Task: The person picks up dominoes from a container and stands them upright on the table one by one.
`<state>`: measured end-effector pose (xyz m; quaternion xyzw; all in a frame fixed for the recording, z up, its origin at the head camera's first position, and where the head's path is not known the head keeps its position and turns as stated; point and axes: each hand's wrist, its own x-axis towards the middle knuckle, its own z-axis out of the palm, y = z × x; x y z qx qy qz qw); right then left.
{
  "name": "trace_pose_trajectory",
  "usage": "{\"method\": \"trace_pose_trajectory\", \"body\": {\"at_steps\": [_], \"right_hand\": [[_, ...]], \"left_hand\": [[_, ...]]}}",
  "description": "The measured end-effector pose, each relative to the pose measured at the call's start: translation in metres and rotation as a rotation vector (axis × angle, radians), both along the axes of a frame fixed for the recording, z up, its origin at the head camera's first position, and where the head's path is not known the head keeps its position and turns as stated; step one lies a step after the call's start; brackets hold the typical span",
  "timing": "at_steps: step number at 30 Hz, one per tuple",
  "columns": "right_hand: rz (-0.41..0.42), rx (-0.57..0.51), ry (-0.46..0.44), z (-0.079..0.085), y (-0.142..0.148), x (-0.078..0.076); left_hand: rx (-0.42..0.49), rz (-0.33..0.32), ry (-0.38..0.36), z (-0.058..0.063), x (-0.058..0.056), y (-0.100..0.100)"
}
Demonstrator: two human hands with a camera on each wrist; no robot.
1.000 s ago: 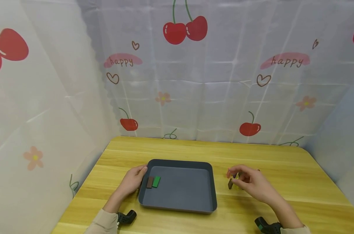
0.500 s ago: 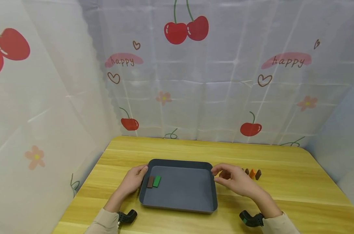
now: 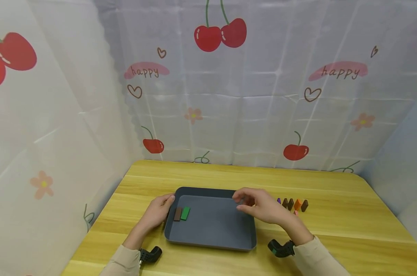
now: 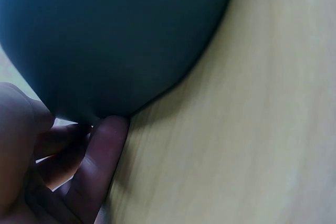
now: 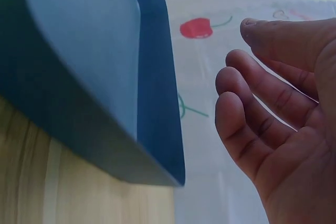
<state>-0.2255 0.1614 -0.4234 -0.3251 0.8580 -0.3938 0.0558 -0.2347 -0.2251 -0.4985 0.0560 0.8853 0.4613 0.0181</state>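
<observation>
In the head view, a dark grey tray (image 3: 211, 222) with raised sides lies on the table. Inside it, near its left wall, lie a brown tile (image 3: 178, 214) and a green tile (image 3: 185, 213) side by side. My left hand (image 3: 157, 211) grips the tray's left edge, thumb over the rim; the left wrist view has its fingertips against the tray's outer wall. My right hand (image 3: 258, 205) hovers over the tray's right far corner. Its fingers are loosely bent, with the thumb apart from them, and no piece shows between them in the right wrist view.
Right of the tray stand several small upright blocks: purple (image 3: 278, 201), dark brown (image 3: 290, 204), orange (image 3: 297, 204), another brown block (image 3: 304, 206) and a partly hidden pink one (image 3: 296, 213). A cherry-print curtain (image 3: 229, 115) encloses the table's back and sides.
My right hand has moved left from among the small blocks to above the tray's right side, uncovering several blocks. My left hand and the tray stay in place.
</observation>
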Motion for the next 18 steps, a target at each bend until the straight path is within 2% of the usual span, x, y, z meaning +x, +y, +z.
{"method": "trace_pose_trajectory", "body": {"at_steps": [5, 18], "right_hand": [[0.034, 0.017, -0.034, 0.002, -0.014, -0.006], [0.134, 0.072, -0.036, -0.002, -0.050, -0.025]], "left_hand": [[0.004, -0.001, 0.003, 0.000, 0.000, 0.000], [0.007, 0.004, 0.004, -0.001, -0.002, 0.000]]}}
